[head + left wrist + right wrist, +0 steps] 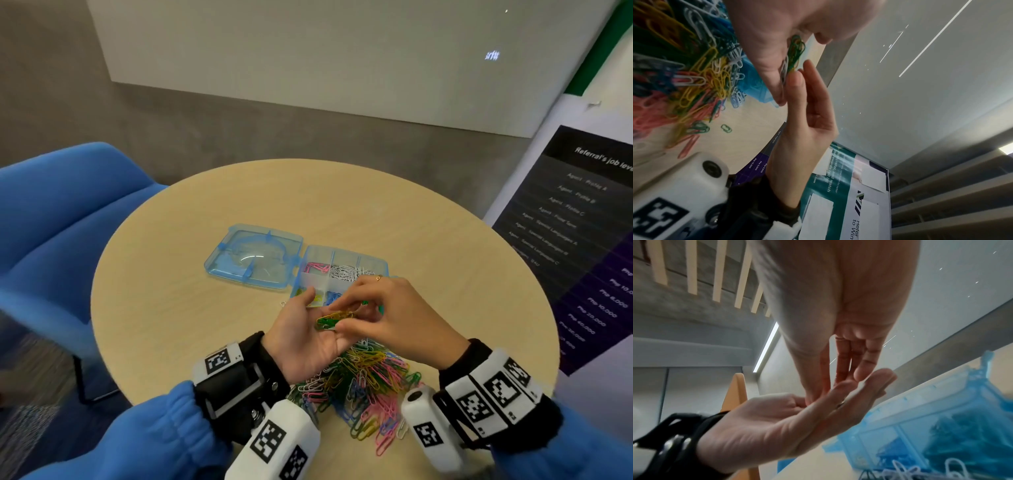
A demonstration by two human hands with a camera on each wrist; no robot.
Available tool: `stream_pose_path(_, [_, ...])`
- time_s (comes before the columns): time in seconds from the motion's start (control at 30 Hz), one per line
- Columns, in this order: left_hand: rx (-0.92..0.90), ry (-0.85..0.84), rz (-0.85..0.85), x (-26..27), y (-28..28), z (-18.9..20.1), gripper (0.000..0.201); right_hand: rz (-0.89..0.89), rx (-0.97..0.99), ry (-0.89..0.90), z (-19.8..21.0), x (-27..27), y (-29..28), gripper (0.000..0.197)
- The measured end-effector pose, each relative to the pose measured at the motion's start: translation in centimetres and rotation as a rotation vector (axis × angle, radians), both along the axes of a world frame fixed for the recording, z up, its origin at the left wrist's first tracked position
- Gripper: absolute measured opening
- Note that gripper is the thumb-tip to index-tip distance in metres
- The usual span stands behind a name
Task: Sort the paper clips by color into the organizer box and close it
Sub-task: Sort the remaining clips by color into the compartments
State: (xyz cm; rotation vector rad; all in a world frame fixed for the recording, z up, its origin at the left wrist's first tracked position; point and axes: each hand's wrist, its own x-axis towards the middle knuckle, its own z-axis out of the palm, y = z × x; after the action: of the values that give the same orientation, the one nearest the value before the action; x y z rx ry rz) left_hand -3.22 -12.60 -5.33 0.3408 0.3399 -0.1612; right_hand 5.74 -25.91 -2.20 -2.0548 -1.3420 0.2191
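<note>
My left hand [301,337] is held palm up over the table, fingers relaxed, with a small bunch of green and yellow paper clips [330,321] lying on it. My right hand [380,310] reaches in from the right and pinches the green clips [796,52] between thumb and fingertips [795,80]. The blue organizer box [346,251] lies just beyond the hands with its lid [253,255] swung open to the left. Pink [317,267], white [347,272], yellow and blue clips sit in separate compartments. A mixed pile of clips [363,383] lies under both wrists.
The round wooden table [205,274] has bare surface left of and beyond the box. A blue chair [61,222] stands at the left edge. A printed banner [582,240] stands close on the right. Stray clips [726,128] lie beside the pile.
</note>
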Motion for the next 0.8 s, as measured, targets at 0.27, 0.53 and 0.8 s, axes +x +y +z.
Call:
stream_pose_path(0.27, [0.005, 0.022, -0.001, 0.1, 0.9, -0.3, 0.075, 0.012, -0.038, -0.061, -0.9, 0.2, 1.5, 0.007])
stream_pose_path(0.53, [0.012, -0.013, -0.021, 0.2, 1.2, -0.2, 0.074, -0.097, 0.084, 0.084, -1.0, 0.1, 1.4, 0.007])
stream_pose_path(0.8, [-0.016, 0.030, -0.007, 0.3, 1.4, -0.3, 0.064, -0.172, 0.148, 0.308, -1.3, 0.6, 0.9, 0.005])
